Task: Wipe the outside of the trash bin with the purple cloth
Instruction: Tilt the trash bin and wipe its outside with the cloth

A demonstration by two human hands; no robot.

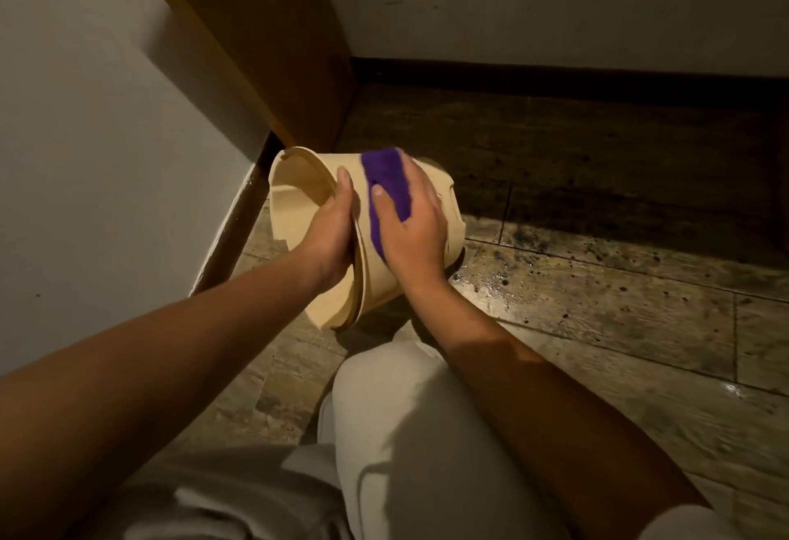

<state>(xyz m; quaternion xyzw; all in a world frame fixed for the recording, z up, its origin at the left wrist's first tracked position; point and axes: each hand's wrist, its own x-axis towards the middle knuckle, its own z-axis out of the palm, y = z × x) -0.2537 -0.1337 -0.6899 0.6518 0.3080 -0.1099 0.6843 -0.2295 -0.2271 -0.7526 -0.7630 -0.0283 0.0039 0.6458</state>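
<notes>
A cream plastic trash bin [299, 215] lies tipped on its side above the floor, its open mouth facing left. My left hand [333, 232] grips the bin's rim, thumb on the outside and fingers hidden inside. Pressed flat on the bin's outer wall is the purple cloth [386, 193], with my right hand [412, 223] holding it there, thumb over the cloth. The bin's base points to the right, partly hidden behind my right hand.
A wooden cabinet side [256, 40] and a white wall [85, 134] close the left. Another wall with a dark skirting board [555, 74] runs behind. The tiled floor [597, 304] is speckled dark and wet-looking. My bent knee in light trousers [397, 411] sits below the bin.
</notes>
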